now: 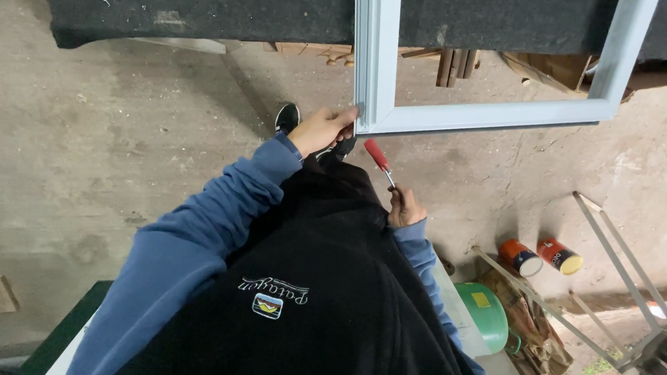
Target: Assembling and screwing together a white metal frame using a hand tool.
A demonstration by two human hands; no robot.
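Observation:
A pale grey-blue window frame (pixel 497 116) rests on a dark felt-covered bench top (pixel 206 6) and overhangs its edge toward me. My left hand (pixel 323 128) grips the frame's near left corner. My right hand (pixel 404 208) is held close to my black vest and holds a screwdriver with a red handle (pixel 378 156) by its metal shaft, the handle pointing up toward the frame corner. Both arms wear blue sleeves.
Concrete floor lies below. Two orange cans (pixel 539 256) lie on their sides at the right, beside a green bucket (pixel 487 313) and a bare metal frame (pixel 618 271). Wood offcuts (pixel 454 64) sit under the bench. My black shoe (pixel 287 118) shows near the left hand.

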